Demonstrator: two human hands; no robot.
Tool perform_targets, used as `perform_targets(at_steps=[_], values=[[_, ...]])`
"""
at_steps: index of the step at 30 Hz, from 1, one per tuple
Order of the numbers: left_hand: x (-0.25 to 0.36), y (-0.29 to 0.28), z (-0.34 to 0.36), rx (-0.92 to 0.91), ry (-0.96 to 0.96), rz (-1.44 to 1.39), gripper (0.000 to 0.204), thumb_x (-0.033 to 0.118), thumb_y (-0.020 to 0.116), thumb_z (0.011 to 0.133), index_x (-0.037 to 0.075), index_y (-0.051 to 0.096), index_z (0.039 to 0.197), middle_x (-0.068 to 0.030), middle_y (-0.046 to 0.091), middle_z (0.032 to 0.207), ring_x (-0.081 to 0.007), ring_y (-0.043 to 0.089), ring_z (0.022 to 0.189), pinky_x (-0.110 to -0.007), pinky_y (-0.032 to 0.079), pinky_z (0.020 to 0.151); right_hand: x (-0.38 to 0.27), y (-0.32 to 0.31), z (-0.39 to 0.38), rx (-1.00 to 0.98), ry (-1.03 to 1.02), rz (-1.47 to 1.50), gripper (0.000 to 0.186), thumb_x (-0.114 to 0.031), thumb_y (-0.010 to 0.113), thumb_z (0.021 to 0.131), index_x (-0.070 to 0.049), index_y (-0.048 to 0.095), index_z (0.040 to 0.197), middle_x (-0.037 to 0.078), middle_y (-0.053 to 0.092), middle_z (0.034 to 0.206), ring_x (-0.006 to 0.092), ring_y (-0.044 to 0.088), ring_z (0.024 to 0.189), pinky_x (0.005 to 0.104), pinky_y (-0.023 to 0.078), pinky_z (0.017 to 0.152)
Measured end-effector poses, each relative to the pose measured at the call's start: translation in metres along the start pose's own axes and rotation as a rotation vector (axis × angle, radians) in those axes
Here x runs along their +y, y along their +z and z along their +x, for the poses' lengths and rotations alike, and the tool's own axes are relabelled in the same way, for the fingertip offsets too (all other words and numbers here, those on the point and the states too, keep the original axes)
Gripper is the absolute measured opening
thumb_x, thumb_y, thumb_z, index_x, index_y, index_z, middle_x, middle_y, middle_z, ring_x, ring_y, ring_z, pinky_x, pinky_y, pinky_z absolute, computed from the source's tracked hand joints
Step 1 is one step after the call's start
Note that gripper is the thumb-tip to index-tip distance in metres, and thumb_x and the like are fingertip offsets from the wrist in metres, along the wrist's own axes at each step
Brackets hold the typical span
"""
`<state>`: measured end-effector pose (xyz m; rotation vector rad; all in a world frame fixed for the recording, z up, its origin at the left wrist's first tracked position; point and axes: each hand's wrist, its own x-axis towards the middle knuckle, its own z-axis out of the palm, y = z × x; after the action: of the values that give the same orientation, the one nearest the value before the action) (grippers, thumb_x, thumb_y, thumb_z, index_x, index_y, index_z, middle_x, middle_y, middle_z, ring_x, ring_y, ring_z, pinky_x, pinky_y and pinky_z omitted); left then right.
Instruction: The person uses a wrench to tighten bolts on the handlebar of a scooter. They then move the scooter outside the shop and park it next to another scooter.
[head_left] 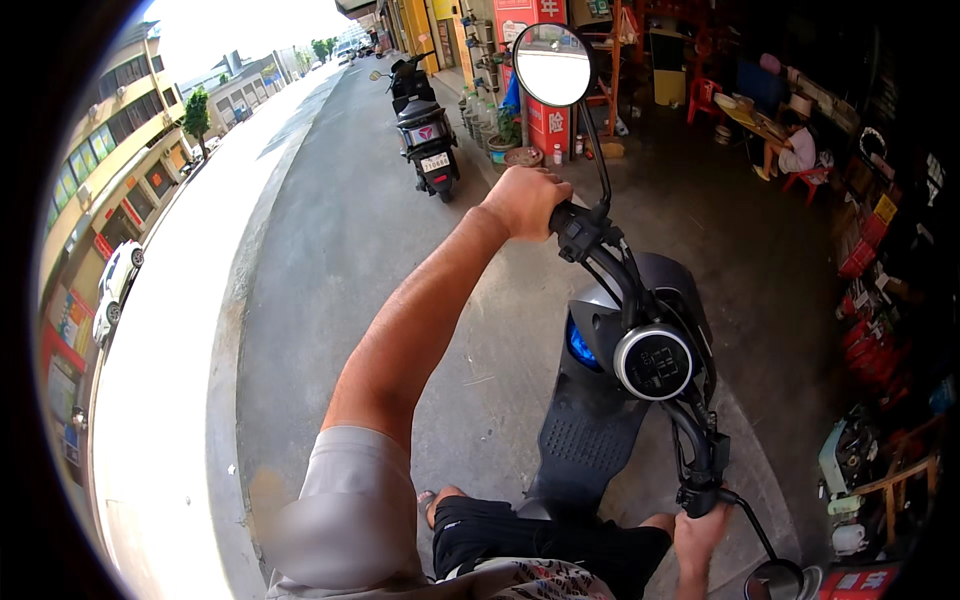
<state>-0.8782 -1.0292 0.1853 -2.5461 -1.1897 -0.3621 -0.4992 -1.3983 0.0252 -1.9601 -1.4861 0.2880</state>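
Observation:
Both of my arms reach to the handlebar (625, 283) of a dark grey electric scooter. My left hand (522, 200) is wrapped round the left grip, its arm stretched out long across the view. Down at the lower right, my right hand (702, 535) closes round the right grip. Between them sits a round display (655, 362) with a silver rim. A round mirror (553, 65) rises on a stalk beyond my left hand; the other mirror (773, 580) is partly cut off at the bottom. Below the bar lies the studded footboard (580, 435). My legs in black shorts (530, 545) are beside it.
Ahead, a black scooter (423, 130) is parked on the grey pavement (330, 250). Bottles and a potted plant (508, 130) stand by the red sign. On the right, a dim shop holds a seated person (795, 150) at a table and piled goods. A white car (118, 285) stands across the street.

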Motion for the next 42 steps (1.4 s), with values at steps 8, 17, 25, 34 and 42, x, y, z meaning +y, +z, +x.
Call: perform_targets(at_steps=[8, 17, 25, 34, 42], values=[[-0.013, -0.046, -0.239, -0.1, -0.19, -0.023, 0.028, 0.016, 0.068, 0.061, 0.011, 0.065, 0.089, -0.0045, 0.066, 0.084, -0.0277, 0.065, 0.089, -0.04, 0.053, 0.074, -0.065, 0.011, -0.129, -0.11, -0.078, -0.082, 0.047, 0.003, 0.063, 0.068, -0.001, 0.056, 0.114, 0.022, 0.06, 0.102, 0.0452, 0.053, 0.1, 0.0506, 0.042, 0.087], [0.027, -0.085, -0.466, -0.127, -0.462, -0.088, 0.034, 0.011, 0.067, 0.061, 0.013, 0.067, 0.095, -0.0043, 0.068, 0.089, -0.0268, 0.066, 0.089, -0.039, 0.054, 0.074, -0.089, -0.003, -0.219, -0.222, -0.343, -0.175, 0.055, -0.003, 0.072, 0.066, -0.002, 0.056, 0.119, 0.021, 0.061, 0.106, 0.0437, 0.054, 0.104, 0.05, 0.044, 0.088], [0.128, -0.129, -0.59, -0.054, -0.662, -0.049, 0.03, 0.01, 0.066, 0.063, 0.012, 0.069, 0.093, -0.0055, 0.069, 0.088, -0.0274, 0.067, 0.086, -0.038, 0.055, 0.074, -0.071, -0.035, -0.241, -0.318, -0.386, -0.272, 0.056, -0.007, 0.068, 0.067, -0.001, 0.057, 0.122, 0.018, 0.06, 0.116, 0.0384, 0.053, 0.115, 0.0453, 0.047, 0.094], [0.276, -0.173, -0.675, -0.04, -0.771, 0.02, 0.032, 0.01, 0.067, 0.061, 0.012, 0.07, 0.093, -0.0063, 0.071, 0.09, -0.0282, 0.068, 0.085, -0.038, 0.055, 0.073, 0.0, -0.093, -0.308, -0.352, -0.5, -0.244, 0.059, -0.004, 0.068, 0.064, -0.004, 0.058, 0.122, 0.014, 0.06, 0.114, 0.0359, 0.054, 0.112, 0.0435, 0.047, 0.093], [0.368, -0.227, -0.747, -0.008, -0.793, 0.065, 0.029, 0.013, 0.066, 0.063, 0.012, 0.07, 0.092, -0.0065, 0.07, 0.088, -0.0289, 0.068, 0.081, -0.038, 0.055, 0.071, 0.026, -0.142, -0.404, -0.361, -0.542, -0.211, 0.054, -0.005, 0.069, 0.063, -0.005, 0.06, 0.117, 0.012, 0.06, 0.106, 0.035, 0.055, 0.105, 0.0446, 0.048, 0.088]])
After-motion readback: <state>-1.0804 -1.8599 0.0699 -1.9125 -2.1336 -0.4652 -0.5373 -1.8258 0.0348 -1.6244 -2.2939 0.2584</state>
